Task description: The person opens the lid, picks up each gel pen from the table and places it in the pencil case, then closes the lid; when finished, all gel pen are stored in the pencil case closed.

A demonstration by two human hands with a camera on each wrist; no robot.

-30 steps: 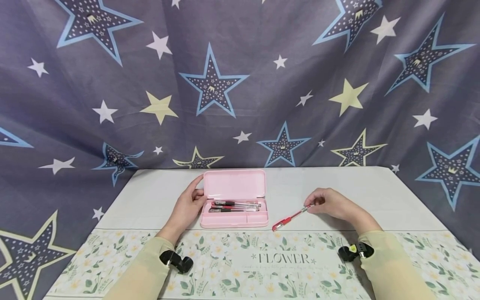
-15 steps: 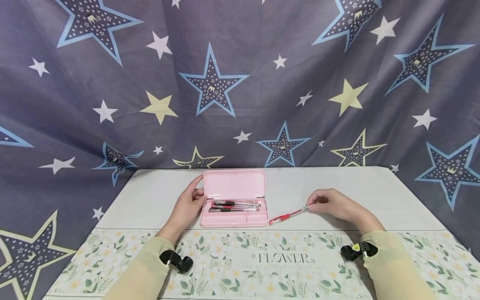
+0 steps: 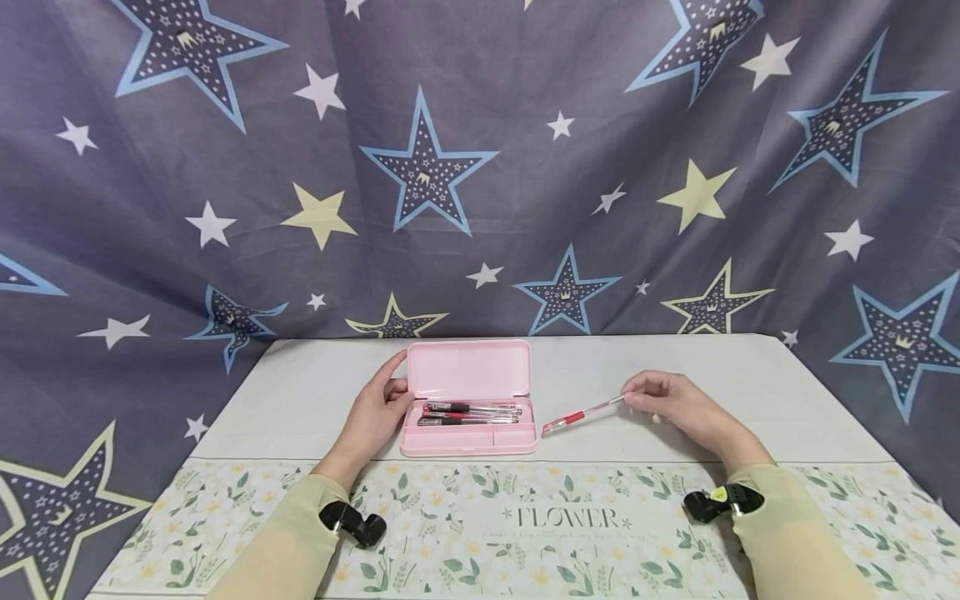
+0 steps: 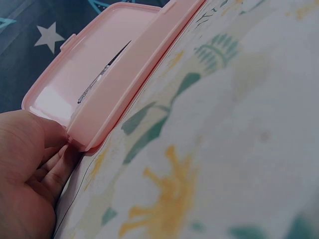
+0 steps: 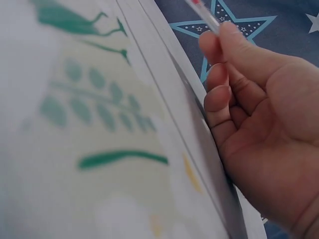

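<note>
A pink pencil case (image 3: 468, 437) lies with its lid raised, and several pens (image 3: 468, 414) with black or red grips rest in its back compartment. At the case's left end is my left hand (image 3: 377, 417), index finger along the lid's edge and thumb at the tray's corner; the left wrist view shows this hand (image 4: 30, 164) holding the end of the case (image 4: 109, 99). My right hand (image 3: 671, 407) pinches a red gel pen (image 3: 576, 417) by its clear rear end, the capped end pointing left, close to the case's right side. In the right wrist view, thumb and index fingertip pinch the pen (image 5: 207, 15).
The white table (image 3: 720, 383) carries a flower-printed strip (image 3: 420, 533) along its front, lettered FLOWER. Behind the table hangs a dark star-patterned curtain (image 3: 480, 200). The case's front tray is split by a divider (image 3: 493, 437).
My right hand has drawn slightly right and up with the pen. The pen's capped end has swung upward, so it lies flatter in view. My left hand and the case have stayed put.
</note>
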